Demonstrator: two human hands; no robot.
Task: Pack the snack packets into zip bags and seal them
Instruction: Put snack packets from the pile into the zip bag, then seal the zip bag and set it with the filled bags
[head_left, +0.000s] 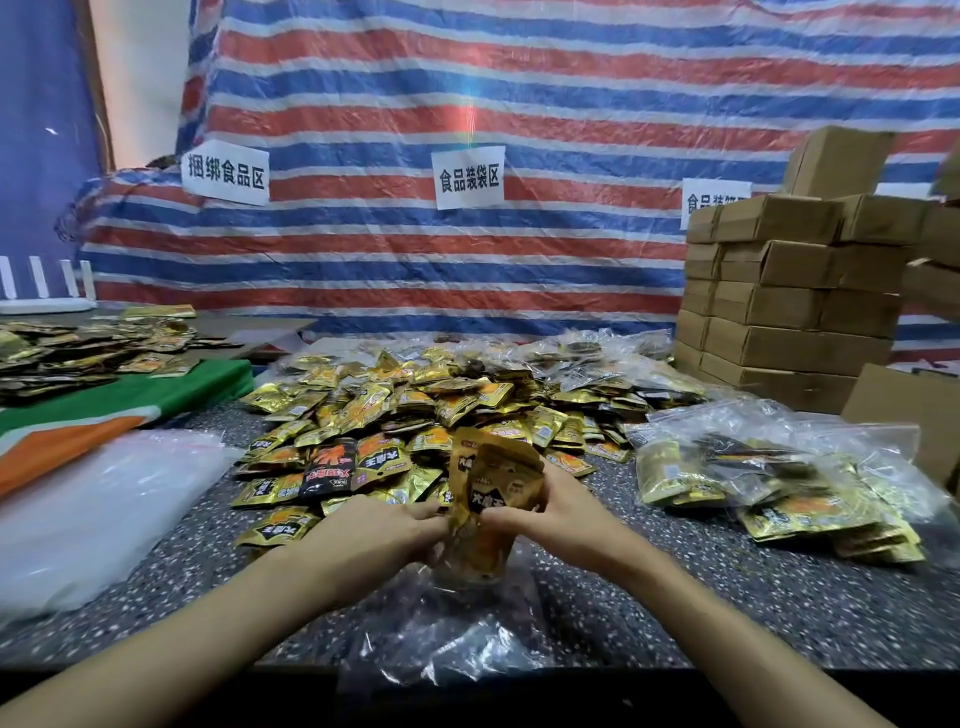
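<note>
A small stack of gold snack packets (485, 486) stands upright between my hands, its lower end inside the mouth of a clear zip bag (457, 618) lying on the speckled table. My left hand (376, 530) grips the stack and the bag's mouth from the left. On the right side, my right hand (545, 512) holds the same stack. Behind them lies a big heap of loose gold packets (415, 410).
Filled zip bags (769, 478) lie at the right, with a stack of cardboard boxes (779, 296) behind them. A pile of empty clear bags (93, 514) sits at the left on the table, next to a green and orange cloth (104, 405).
</note>
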